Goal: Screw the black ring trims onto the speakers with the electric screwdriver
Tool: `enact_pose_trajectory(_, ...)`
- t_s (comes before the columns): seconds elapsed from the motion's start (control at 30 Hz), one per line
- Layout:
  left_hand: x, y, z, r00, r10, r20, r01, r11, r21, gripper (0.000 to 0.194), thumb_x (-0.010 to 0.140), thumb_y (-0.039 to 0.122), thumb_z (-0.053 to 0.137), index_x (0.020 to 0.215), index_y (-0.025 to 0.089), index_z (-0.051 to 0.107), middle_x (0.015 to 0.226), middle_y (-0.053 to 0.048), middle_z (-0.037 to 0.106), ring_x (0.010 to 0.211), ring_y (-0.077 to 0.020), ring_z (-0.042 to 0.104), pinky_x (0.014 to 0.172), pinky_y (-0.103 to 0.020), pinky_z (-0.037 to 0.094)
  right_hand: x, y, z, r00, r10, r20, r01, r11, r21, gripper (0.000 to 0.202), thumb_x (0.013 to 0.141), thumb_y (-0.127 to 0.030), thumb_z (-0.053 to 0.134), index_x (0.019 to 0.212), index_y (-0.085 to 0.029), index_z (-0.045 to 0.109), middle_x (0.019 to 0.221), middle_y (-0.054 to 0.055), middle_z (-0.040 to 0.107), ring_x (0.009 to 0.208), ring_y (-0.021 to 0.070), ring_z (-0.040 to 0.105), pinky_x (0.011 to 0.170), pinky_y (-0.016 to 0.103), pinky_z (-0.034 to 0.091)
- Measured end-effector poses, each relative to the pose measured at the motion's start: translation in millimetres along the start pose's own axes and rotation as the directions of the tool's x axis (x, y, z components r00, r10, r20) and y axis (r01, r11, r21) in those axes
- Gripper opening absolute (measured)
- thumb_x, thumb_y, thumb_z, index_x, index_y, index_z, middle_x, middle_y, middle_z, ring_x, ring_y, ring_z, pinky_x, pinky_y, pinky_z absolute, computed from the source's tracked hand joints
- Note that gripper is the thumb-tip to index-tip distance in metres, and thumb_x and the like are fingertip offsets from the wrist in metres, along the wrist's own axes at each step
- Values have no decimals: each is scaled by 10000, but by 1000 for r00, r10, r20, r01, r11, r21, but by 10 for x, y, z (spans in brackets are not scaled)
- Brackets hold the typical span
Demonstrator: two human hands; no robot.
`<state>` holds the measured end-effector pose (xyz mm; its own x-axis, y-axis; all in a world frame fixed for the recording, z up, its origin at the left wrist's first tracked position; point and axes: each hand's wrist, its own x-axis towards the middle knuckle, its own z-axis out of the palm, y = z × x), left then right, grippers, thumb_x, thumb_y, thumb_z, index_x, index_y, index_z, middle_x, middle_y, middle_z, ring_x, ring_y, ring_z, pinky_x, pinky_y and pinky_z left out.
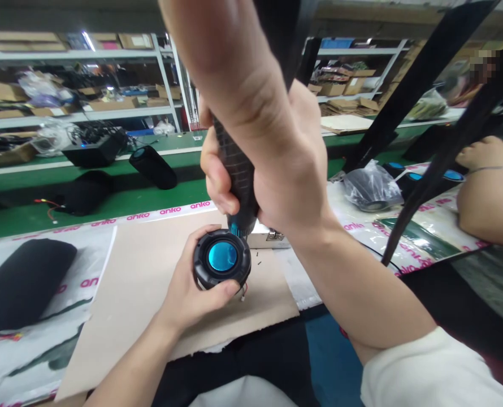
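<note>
The left hand (189, 291) grips a round speaker (222, 258) beneath the driver (238, 169) clasped in the right hand (287, 164); screwing seems underway, calling next for steadiness.

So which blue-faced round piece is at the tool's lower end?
The piece in the left hand, its rim by the black tool; the blue-faced pieces at far right lie apart, near a co-worker's forearm.

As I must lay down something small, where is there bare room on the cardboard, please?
The cardboard sheet is bare between the left forearm and the printed plastic. It is crowded at the round blue-centred part: the left hand holds it, the right hand grips a black tool at its rim, and small dark pieces lie right of it.
</note>
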<state>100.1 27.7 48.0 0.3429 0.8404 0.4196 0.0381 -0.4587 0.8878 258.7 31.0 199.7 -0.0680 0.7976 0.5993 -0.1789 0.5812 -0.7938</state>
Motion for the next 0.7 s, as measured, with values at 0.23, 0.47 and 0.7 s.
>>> enact_pose_trajectory(0.23, 8, 4, -15, 1000, 5, 11, -5, 1000, 2, 735, 741, 535, 891, 1328, 227, 573, 1176, -91, 756, 1032, -313, 766, 863, -410, 634, -28, -8, -12, 999, -48, 16, 48, 999, -12, 702, 879, -869, 611, 1140, -218, 598, 543, -53, 535, 400, 164, 478, 359, 288, 395)
enact_pose_trajectory(0.47, -3, 1, -2, 1000, -1, 1, 1, 1000, 10, 747, 728, 552, 894, 1326, 225, 590, 1185, -100, 755, 1038, -319, 766, 858, -415, 639, -16, 60, 6, 999, -2, 39, 1, 999, 39, 690, 911, -841, 624, 1200, -216, 579, 523, -59, 565, 391, 177, 489, 346, 299, 397)
enact_pose_trajectory(0.7, -5, -25, -13, 999, 4, -39, -3, 1000, 10, 722, 734, 572, 896, 1310, 230, 627, 1210, -102, 751, 1120, -340, 754, 888, -426, 640, -52, -112, -25, 991, 57, -123, -65, 996, -61, 603, 911, -839, 631, 929, -241, 560, 499, -69, 474, 389, 149, 462, 382, 291, 427)
